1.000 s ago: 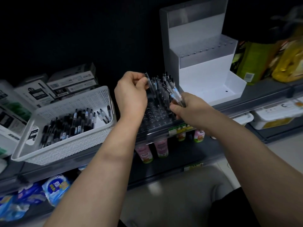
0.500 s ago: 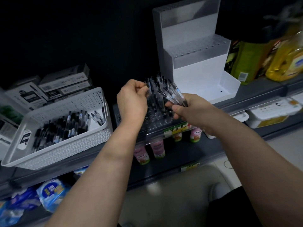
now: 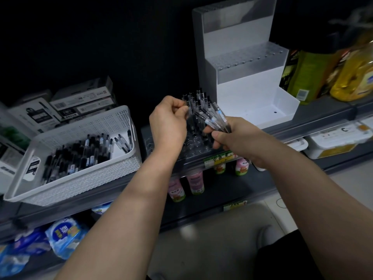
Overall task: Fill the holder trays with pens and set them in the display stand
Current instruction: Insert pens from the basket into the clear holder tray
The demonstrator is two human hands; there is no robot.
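A clear holder tray with round holes lies on the dark shelf, with several pens standing upright in its far rows. My left hand pinches one pen at its top, over the tray's left side. My right hand grips a bunch of pens slanted over the tray's right side. The white stepped display stand stands just behind and to the right; one clear tray with no pens in it sits on its middle step.
A white perforated basket of loose pens sits left of the tray. Pen boxes are stacked behind it. Green and yellow bottles stand right of the stand. Small bottles and packets fill the lower shelves.
Both hands stayed at the tray. My left hand lowered its pen slightly toward the tray holes, and the view shifted a little to the right.
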